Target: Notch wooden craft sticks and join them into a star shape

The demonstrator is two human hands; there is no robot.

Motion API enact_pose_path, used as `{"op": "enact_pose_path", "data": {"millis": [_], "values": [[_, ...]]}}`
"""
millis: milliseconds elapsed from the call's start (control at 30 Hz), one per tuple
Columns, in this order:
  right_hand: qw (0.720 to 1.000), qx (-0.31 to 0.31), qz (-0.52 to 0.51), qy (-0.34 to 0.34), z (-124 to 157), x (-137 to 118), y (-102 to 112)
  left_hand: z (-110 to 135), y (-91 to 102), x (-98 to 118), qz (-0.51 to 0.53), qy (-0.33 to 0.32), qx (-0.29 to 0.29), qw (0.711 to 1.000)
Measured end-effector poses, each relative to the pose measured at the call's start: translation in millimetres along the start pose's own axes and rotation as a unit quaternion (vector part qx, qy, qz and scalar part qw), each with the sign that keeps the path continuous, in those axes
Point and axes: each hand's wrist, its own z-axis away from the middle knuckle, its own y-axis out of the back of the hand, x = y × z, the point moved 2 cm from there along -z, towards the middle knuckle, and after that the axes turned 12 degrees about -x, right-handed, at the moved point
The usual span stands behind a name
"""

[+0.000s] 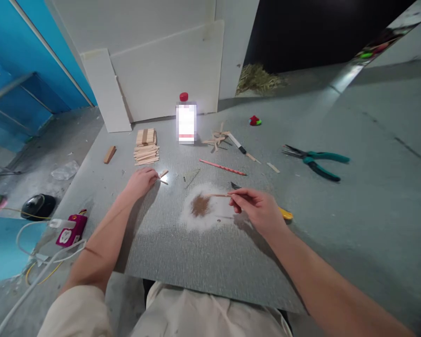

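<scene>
My right hand [254, 206] pinches one end of a thin wooden craft stick [217, 195], level above the tabletop. Its other end is over a brown powdery patch [200, 205] ringed by white dust. Under this hand lies a utility knife [286, 214]; its yellow end and dark tip show, the middle is hidden. My left hand [143, 181] rests on the table at left, fingers closed at the end of a small joined piece of wooden sticks [163, 174]. Its fingertips are partly hidden.
Stacked craft sticks [146, 146], a wooden block [110, 154] and a red-capped bottle [186, 122] stand behind. A pencil [223, 167], a star-shaped stick piece [217, 137] and green-handled pliers [315, 160] lie further right. A magenta box with cables [71, 230] sits left.
</scene>
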Motion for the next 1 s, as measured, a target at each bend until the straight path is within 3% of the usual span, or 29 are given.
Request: {"op": "enact_pose_path", "data": {"millis": [100,200,467,600,833,1000], "values": [[0.999,0.002,-0.036,-0.009,0.1,6.4,-0.3,1.8,-9.7,4.7,-0.03,-0.011,0.022,0.999],[0.997,-0.012,-0.074,-0.011,0.9,5.1,-5.0,3.7,-10.3,26.7,-0.058,-0.04,0.057,0.996],[0.973,-0.068,-0.222,0.012,6.9,-7.8,-11.7,2.9,-20.4,135.5,-0.075,-0.164,0.165,0.97],[0.955,-0.087,-0.28,0.039,8.0,-15.6,-6.6,-8.3,-30.5,174.5,-0.049,-0.213,0.199,0.955],[0.938,-0.101,-0.323,0.077,9.6,-21.2,11.4,-21.9,-40.1,196.5,0.081,-0.231,0.217,0.945],[0.934,-0.165,-0.31,0.073,15.2,-26.2,4.1,-18.2,-47.4,197.6,0.147,-0.237,0.219,0.935]]}}
